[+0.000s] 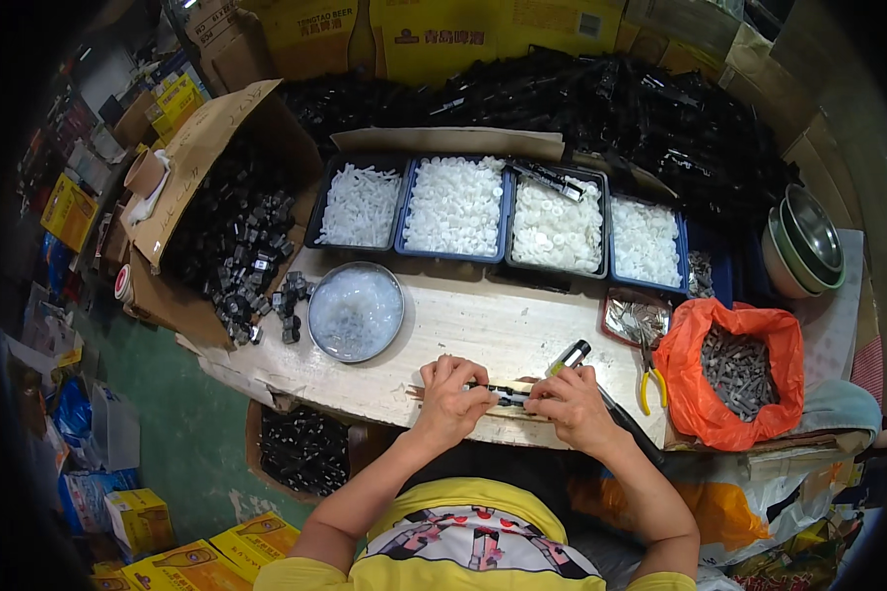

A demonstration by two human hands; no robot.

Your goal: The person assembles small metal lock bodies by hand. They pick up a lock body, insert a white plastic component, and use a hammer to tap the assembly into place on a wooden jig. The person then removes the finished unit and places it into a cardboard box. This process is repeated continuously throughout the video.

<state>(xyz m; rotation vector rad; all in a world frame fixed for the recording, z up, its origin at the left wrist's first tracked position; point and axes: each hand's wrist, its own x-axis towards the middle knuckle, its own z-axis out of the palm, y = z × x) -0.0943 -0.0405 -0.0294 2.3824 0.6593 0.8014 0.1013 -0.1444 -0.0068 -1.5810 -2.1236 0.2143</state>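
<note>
My left hand [453,402] and my right hand [574,404] meet near the table's front edge, pinching a slim black plastic part [508,398] from its two ends. A pale wooden strip [511,385] lies under and just behind the part. The fingertips partly hide the part, so its finer pieces are too small to make out. Beside my right hand rests a hammer-like tool [572,355] with a metal and black head; its black handle [633,428] runs out past my wrist. Pliers with yellow handles [650,388] lie farther right.
Blue and black trays [509,212] of small white plastic parts line the back. A round dish [356,311] holds translucent contents. At right stands an orange bag [682,379] of grey pieces. A cardboard box [192,187] spills black parts at left; black parts [650,118] heap behind.
</note>
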